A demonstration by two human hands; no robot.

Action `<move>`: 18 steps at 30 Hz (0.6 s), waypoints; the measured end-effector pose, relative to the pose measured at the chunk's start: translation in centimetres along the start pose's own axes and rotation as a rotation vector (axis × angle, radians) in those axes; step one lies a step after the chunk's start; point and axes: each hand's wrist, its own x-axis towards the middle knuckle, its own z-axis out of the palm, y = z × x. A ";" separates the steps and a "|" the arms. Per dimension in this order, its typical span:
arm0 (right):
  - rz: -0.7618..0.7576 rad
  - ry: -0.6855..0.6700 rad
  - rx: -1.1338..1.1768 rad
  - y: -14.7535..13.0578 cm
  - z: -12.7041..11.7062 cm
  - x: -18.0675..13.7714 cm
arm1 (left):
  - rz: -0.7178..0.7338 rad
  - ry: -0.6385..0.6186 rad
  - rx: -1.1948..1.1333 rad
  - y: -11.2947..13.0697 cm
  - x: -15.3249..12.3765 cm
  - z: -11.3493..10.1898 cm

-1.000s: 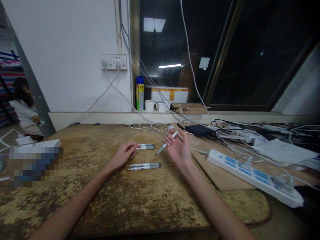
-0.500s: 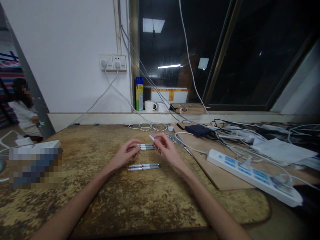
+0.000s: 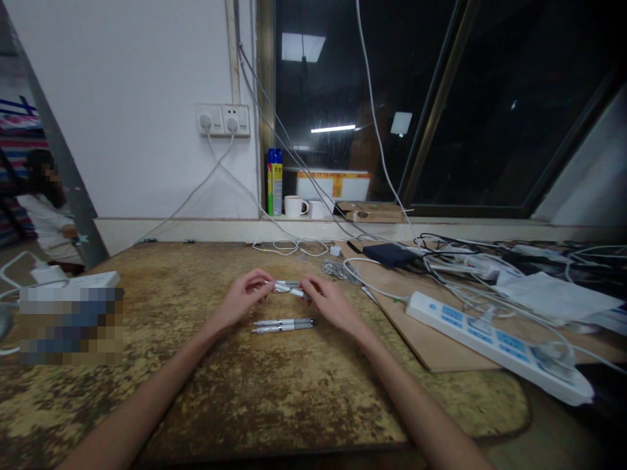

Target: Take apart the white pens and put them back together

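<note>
On the worn wooden table lie two small groups of white-and-grey pens. My left hand pinches the left end of the far group of pens. From the other side, my right hand has its fingers curled around a pen at the right end of that group. The near pair of pens lies flat between my wrists, untouched.
A white power strip and tangled cables lie on a board at right. A spray can and a mug stand on the sill. A person sits at far left. A white box is at left.
My right hand, which held a pen raised to the right, has come down and left, bringing the pen to the far group. My left hand stayed at that group's left end.
</note>
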 end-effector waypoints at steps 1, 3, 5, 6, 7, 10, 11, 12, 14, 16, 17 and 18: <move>0.024 -0.009 0.004 0.4 -0.2 0.1 | -0.011 0.001 0.004 -0.1 0.1 -0.3; 0.049 -0.050 0.037 1.1 -0.4 0.1 | -0.034 -0.031 0.030 -0.3 0.1 -1.0; 0.047 -0.093 0.025 1.5 -0.6 0.0 | -0.057 -0.109 0.070 -0.3 0.1 -1.5; 0.044 -0.117 -0.002 1.7 -0.6 -0.1 | -0.066 -0.156 0.089 -0.3 0.0 -1.8; 0.043 -0.146 -0.036 1.8 -0.6 -0.2 | -0.074 -0.203 0.109 -0.2 -0.1 -2.0; 0.040 -0.247 -0.079 1.9 -0.5 -0.5 | -0.094 -0.322 0.204 0.1 -0.3 -2.6; 0.029 -0.270 -0.073 2.0 -0.4 -0.6 | -0.102 -0.350 0.241 0.2 -0.4 -2.8; 0.014 -0.283 -0.064 2.1 -0.2 -0.6 | -0.113 -0.377 0.274 0.2 -0.5 -3.0; -0.010 -0.291 -0.061 2.3 0.2 -0.6 | -0.136 -0.415 0.309 0.0 -0.5 -3.3; -0.010 -0.289 -0.083 2.4 0.5 -0.6 | -0.152 -0.450 0.332 -0.3 -0.5 -3.6; -0.003 -0.287 -0.099 2.5 0.7 -0.6 | -0.158 -0.470 0.348 -0.5 -0.5 -3.7; 0.006 -0.284 -0.115 2.6 0.8 -0.6 | -0.161 -0.488 0.364 -0.6 -0.5 -3.8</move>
